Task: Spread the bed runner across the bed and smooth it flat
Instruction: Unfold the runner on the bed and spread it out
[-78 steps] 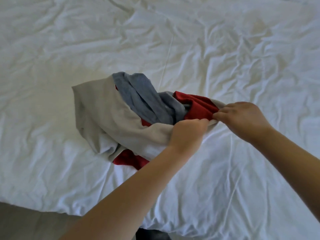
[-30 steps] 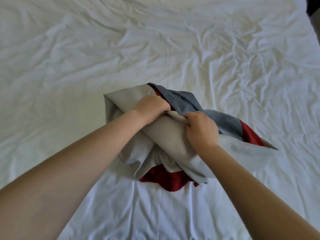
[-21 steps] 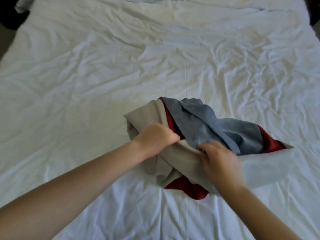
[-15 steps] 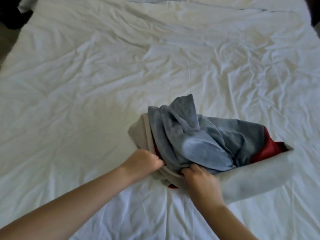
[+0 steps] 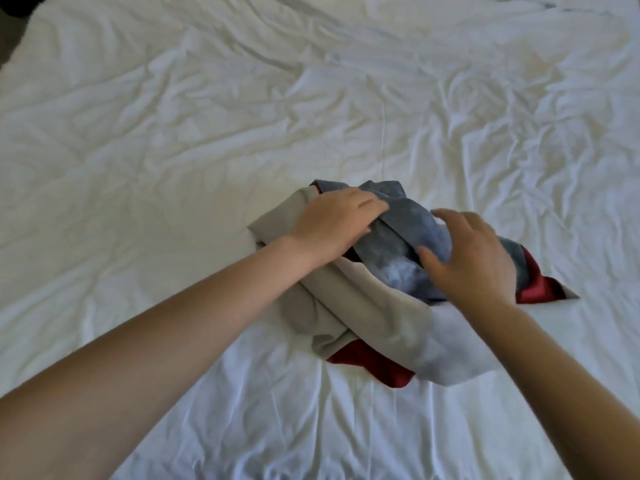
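Observation:
The bed runner lies bunched in a heap near the middle of the bed, showing beige, grey-blue and dark red folds. My left hand rests on the heap's upper left, fingers curled over a grey-blue fold. My right hand hovers over the grey-blue part on the right, fingers spread, thumb touching the cloth, holding nothing that I can see. A beige corner sticks out at the right, and red cloth pokes out below.
The wrinkled white sheet covers the whole bed around the heap. A dark strip of floor shows beyond the bed's far left corner. A seam in the sheet runs away from the heap.
Both hands left the near edge of the heap and moved up onto its top. The right hand opened its fingers. The grey-blue fold now lies flatter.

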